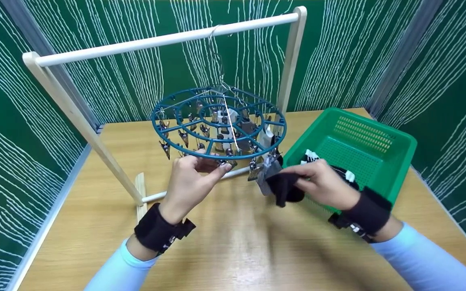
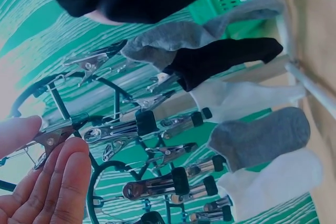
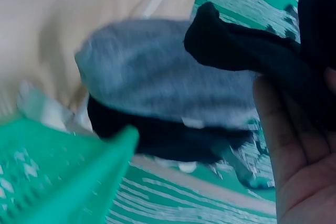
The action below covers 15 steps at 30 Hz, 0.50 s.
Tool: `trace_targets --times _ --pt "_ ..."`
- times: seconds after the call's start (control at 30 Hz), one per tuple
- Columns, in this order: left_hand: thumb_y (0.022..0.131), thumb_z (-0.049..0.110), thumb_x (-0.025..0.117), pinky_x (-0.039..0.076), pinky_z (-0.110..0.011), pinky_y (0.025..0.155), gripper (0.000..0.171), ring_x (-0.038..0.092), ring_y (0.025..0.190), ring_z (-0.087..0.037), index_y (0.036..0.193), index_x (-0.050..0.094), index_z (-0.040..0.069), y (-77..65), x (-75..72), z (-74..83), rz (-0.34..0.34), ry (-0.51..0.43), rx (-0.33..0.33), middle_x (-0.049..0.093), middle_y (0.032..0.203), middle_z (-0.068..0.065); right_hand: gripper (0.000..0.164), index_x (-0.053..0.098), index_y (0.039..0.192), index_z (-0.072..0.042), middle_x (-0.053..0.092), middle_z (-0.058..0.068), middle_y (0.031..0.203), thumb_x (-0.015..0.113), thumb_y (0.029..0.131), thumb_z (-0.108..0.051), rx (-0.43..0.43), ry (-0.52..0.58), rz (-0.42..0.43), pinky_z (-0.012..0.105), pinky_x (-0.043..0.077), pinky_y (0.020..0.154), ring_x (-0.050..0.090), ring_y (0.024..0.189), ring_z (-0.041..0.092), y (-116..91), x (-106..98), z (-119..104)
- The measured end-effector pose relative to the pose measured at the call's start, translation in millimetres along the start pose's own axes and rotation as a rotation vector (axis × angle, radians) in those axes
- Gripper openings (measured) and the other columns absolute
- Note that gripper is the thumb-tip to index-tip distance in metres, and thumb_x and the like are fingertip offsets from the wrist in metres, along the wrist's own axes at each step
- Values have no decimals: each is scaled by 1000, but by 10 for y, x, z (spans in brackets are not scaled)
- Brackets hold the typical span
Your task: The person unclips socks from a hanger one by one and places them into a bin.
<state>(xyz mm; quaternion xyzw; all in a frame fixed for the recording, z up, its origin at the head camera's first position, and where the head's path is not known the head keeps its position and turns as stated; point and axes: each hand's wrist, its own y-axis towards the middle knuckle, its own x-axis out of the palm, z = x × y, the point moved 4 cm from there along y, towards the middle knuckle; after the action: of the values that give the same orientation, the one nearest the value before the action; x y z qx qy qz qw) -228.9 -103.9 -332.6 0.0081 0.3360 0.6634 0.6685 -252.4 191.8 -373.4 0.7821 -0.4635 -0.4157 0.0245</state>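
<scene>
A round teal clip hanger [image 1: 212, 156] hangs by a metal hook, with many metal clips below its rings. At its near edge my left hand [image 1: 190, 182] pinches a clip [image 2: 51, 138] between thumb and fingers. To the right, my right hand [image 1: 326, 186] holds a black sock [image 1: 284, 185] that droops from its fingertips, close to the hanger's right edge. Hanging from the clips in the left wrist view are a grey sock [image 2: 262, 136], a white sock [image 2: 275, 181], another white sock [image 2: 247, 99], a black sock [image 2: 228, 60] and a second grey sock [image 2: 168, 43].
A white rod [image 1: 136, 45] on wooden posts [image 1: 75, 113] carries the hanger above the wooden table [image 1: 225, 258]. Behind my right hand stands a green basket [image 1: 409, 149], with black and white items inside. Green walls [image 1: 338, 60] with white lines enclose the table.
</scene>
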Motion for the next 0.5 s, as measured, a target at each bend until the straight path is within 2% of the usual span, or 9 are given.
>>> trace_targets --times 0.2,0.33,0.5 --pt "92 14 89 66 -29 76 16 79 77 -20 99 84 2 2 1 -15 2 -14 3 83 90 -9 38 82 113 3 84 16 99 60 92 24 -21 -39 83 13 61 71 72 82 -1 13 -323 -36" --pt "92 14 89 67 -30 75 15 79 76 -20 99 84 2 3 2 -17 8 -12 16 83 90 -9 33 83 113 1 84 14 98 62 96 20 -10 -56 124 14 62 71 74 82 -2 32 -516 -18" --pt "92 15 89 67 -31 76 15 79 77 -20 99 84 2 10 7 -21 5 -13 10 83 91 -9 25 83 112 1 83 18 100 65 100 13 70 -85 175 14 62 70 75 82 -5 50 -721 81"
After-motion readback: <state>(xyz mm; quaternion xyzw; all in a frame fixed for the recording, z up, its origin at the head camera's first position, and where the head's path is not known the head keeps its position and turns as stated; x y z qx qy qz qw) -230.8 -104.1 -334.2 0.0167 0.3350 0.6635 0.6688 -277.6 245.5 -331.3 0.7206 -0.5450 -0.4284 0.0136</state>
